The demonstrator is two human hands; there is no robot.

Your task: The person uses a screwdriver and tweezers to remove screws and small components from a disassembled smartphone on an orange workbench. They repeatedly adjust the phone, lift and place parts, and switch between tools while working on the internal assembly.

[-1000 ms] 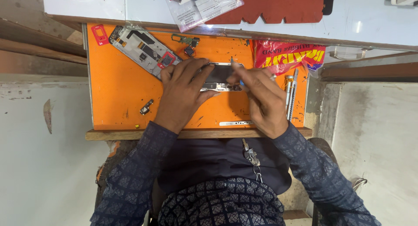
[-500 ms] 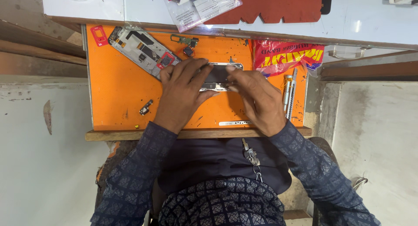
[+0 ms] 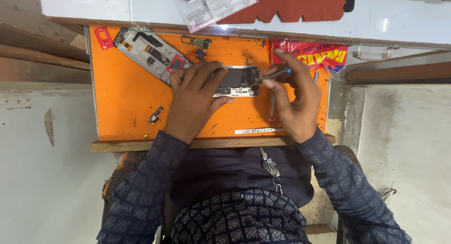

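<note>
One opened phone body (image 3: 238, 80) sits near the middle of the orange mat (image 3: 122, 96), and pretty much everything else is laid out around it. The left hand (image 3: 196, 96) lies flat over the phone's left end, fingers spread and pressing down on it, not curled around anything. The right hand (image 3: 292, 96) is just right of the phone, fingers pinched tight on one thin screwdriver with a blue tip cap (image 3: 272, 75); its point is at the phone's right edge.

Count of the loose bits: one long stripped phone frame (image 3: 148, 50) lies at a slant up and left of the phone, touching the left hand's fingers or close to it, hard to tell. One small red card-shaped piece (image 3: 103, 37) sits at the mat's far left corner beyond that frame. One small green board with a cable (image 3: 197, 42) lies just above the phone. One tiny dark part (image 3: 155, 115) lies left of the left hand's wrist. One flat metal pry strip (image 3: 256, 130) lies below the phone near the mat's front edge. One red and yellow packet (image 3: 324, 56) is behind the right hand.
</note>
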